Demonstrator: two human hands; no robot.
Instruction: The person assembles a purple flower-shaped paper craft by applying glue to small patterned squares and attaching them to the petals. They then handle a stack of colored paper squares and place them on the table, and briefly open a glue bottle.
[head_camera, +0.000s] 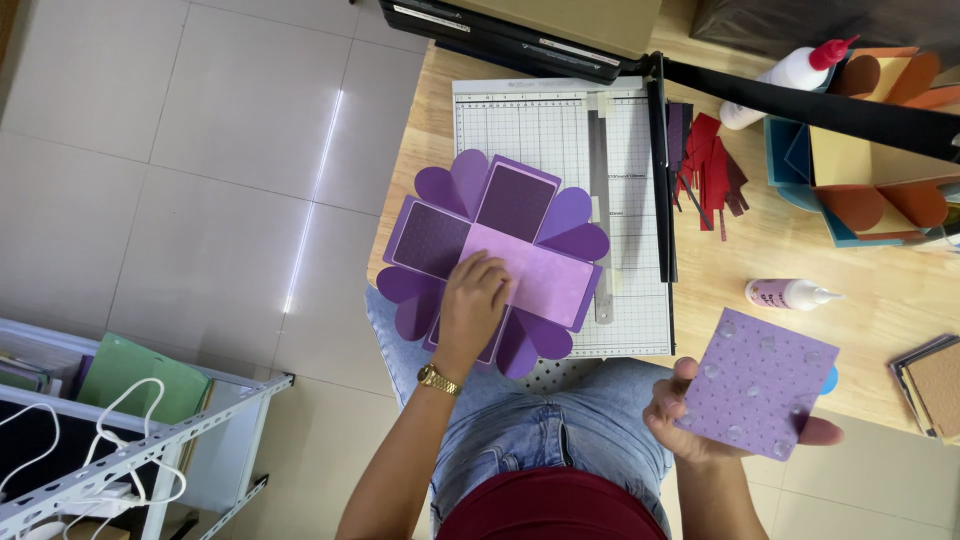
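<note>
Purple card, cut and folded into a flat unfolded box with heart-shaped flaps, lies on a paper trimmer at the near edge of the bench. Left hand rests palm-down on the box, fingers curled loosely against its pale central panel; the hand hides the lower panel beneath it. Right hand holds a lilac square, thumb on its left edge and fingers behind, off the bench and above the lap; pale dots (probably glue, hard to make out) are scattered over the square's face. Beside the square's upper right corner a small blue shape shows, mostly hidden. A small glue bottle lies on its side right of the trimmer; a larger red-capped bottle lies farther back, partly behind a dark bar. Red paper strips are heaped just beside the trimmer's blade arm. Coloured paper boxes and a card stack are cut off at the right edge.
</note>
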